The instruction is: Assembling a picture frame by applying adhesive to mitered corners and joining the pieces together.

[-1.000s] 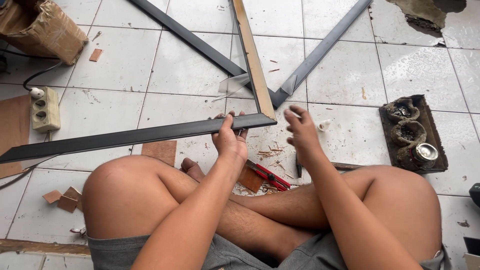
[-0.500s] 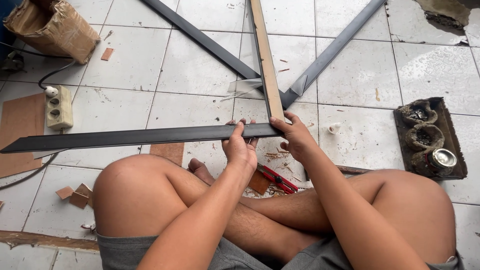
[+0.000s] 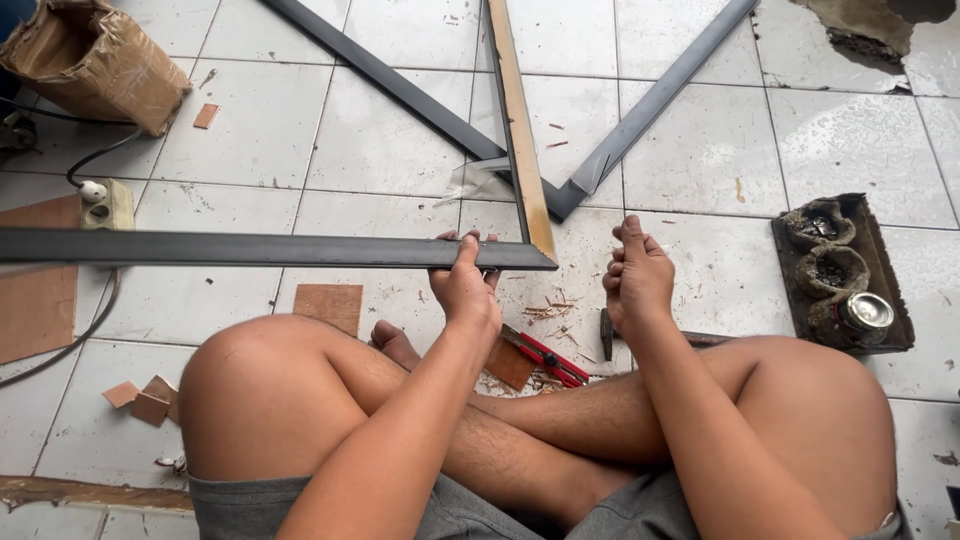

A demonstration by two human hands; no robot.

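**Left hand clamps the frame rail near its mitred corner; right hand a loose fist, off the frame**

Nearest: crossed bare legs, knees spread wide. A red-handled cutter point(image 3: 545, 355) lies on the tiles just ahead of the shins, among wood shavings, beside a small brown board offcut point(image 3: 510, 362).

Left hand point(image 3: 465, 290): closed on the dark frame rail point(image 3: 250, 249), fingers curled over its far edge, thumb on the near side. The rail's long axis runs left to right across the view, from the grip out past the left edge. Its mitred end sits just right of the grip, meeting the end of the light wood-faced rail point(image 3: 520, 130), which runs away from the person.

Right hand point(image 3: 637, 280): curled shut, thumb up, near the corner but apart from it. What it holds, if anything, cannot be told; a dark tool tip point(image 3: 606, 333) shows below it.

Left hand is on the frame; right is beside it.

Room: bare tile right of the corner, up to the dark tray of pots point(image 3: 845, 275). Left: power strip point(image 3: 108, 203) touching the rail's far side. Farther: two dark rails point(image 3: 640, 120) forming a V; cardboard box point(image 3: 95, 60) far left.
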